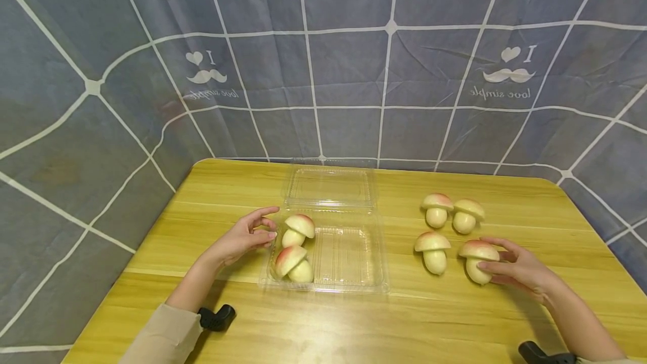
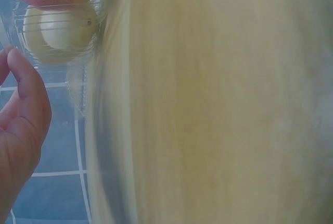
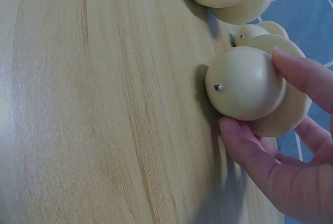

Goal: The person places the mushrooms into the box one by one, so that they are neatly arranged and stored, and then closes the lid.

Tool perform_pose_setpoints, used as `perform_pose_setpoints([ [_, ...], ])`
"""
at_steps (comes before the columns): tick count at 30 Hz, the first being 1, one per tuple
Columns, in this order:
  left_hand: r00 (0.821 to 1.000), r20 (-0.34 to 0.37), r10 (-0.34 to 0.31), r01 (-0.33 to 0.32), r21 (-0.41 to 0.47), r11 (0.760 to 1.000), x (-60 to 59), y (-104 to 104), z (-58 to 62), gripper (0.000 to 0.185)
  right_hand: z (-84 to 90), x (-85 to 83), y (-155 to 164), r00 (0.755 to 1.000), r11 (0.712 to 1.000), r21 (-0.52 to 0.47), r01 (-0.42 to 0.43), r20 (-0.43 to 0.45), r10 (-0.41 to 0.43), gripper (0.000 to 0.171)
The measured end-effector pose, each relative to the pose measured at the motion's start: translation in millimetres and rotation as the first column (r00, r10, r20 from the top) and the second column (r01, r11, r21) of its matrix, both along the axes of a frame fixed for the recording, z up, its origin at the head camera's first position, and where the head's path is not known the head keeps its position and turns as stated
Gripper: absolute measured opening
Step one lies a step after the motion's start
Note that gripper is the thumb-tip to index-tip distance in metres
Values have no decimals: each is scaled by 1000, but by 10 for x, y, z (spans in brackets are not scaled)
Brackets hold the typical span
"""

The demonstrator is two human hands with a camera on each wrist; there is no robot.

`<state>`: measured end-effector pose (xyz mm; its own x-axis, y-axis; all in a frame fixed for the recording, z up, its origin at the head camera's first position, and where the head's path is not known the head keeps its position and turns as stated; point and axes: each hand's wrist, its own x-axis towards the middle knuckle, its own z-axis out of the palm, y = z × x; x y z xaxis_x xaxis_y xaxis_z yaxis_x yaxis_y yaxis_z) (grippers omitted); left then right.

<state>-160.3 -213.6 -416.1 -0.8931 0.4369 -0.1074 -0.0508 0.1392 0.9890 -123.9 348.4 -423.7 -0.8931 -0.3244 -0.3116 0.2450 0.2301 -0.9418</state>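
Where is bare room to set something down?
Inside the clear tray, right of its two mushrooms; on the table between tray and four other mushrooms, and in front of the tray. Crowded: the tray's left, by the left hand, and around the right hand.

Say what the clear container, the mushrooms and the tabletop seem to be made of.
Container: apparently thin, glossy plastic, see-through with bright ridge highlights.
Mushrooms: perhaps plastic or foam; smooth, softly shiny skin, which doesn't settle it.
Tabletop: wood or wood-look laminate, lightly glossy, given its grain streaks and glare.

Beige sleeves (image 1: 164,331), rounded black wrist devices (image 1: 217,318), hands (image 1: 242,241) bare
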Motion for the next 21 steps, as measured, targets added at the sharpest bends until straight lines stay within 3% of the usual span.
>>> perform_pose_setpoints([
  [15, 1000, -11, -4, 4, -3, 1000, 1, -5, -10, 63, -3, -4, -20, 999, 999, 19, 38, 15, -38, 41],
  [21, 1000, -7, -10, 10, -2, 1000, -3, -6, -16, 63, -19, -10, -7, 999, 998, -53, 40, 23, -39, 42],
])
